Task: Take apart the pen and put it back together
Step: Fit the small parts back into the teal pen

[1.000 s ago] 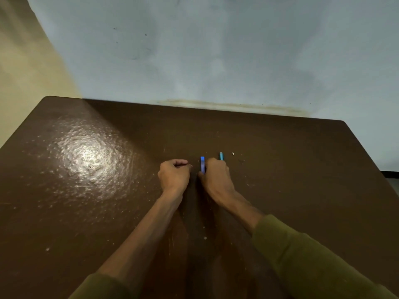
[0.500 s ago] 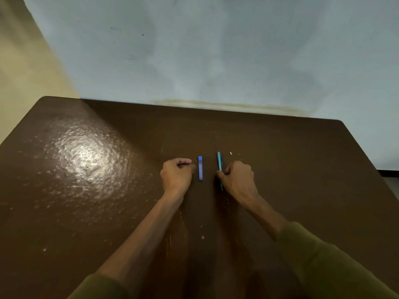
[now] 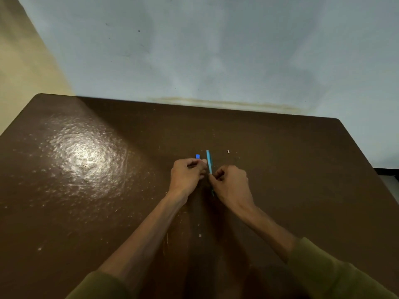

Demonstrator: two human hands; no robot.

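A glare patch [image 3: 83, 157] shines on the brown tabletop [image 3: 291, 180]. The left hand [image 3: 187, 176] has its fingers curled over the blue cap [image 3: 197, 156], hiding most of it. Just beside it, the right hand [image 3: 232, 184] pinches the light-blue pen barrel [image 3: 209, 161]. A white speck [image 3: 228, 151] lies near.

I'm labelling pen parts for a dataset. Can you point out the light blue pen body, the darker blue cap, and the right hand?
light blue pen body [image 3: 209, 161]: head view, on the bare shaft between the hands.
darker blue cap [image 3: 197, 156]: head view, on the end that shows beyond the left hand.
right hand [image 3: 232, 183]: head view, on its back.
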